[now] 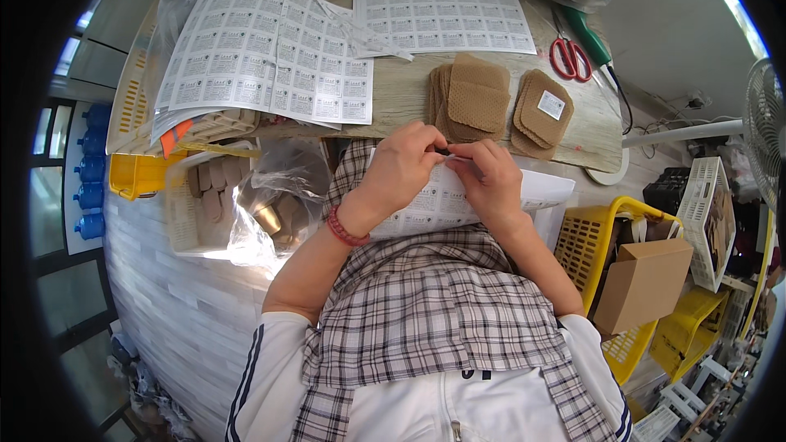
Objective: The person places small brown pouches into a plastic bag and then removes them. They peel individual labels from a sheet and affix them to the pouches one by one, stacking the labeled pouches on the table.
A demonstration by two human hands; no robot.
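Both hands meet over my lap, close to the table's front edge. My left hand [403,165] and my right hand [491,180] pinch a small dark piece [443,152] between their fingertips; it is too small and covered to name. Below them a printed label sheet [426,209] lies across my lap, partly hidden by the hands. Just beyond, on the table, stand two stacks of brown mesh-textured pads, a taller stack [478,96] and a smaller stack [538,124] with a white label [551,105] on its top pad.
More label sheets [237,49] and another sheet [442,12] cover the table's far side. Red-handled scissors [571,60] and a green corded tool [585,37] lie at the right. A yellow basket [585,237] with a cardboard box [643,282] stands right; a plastic-lined bin [192,213] stands left.
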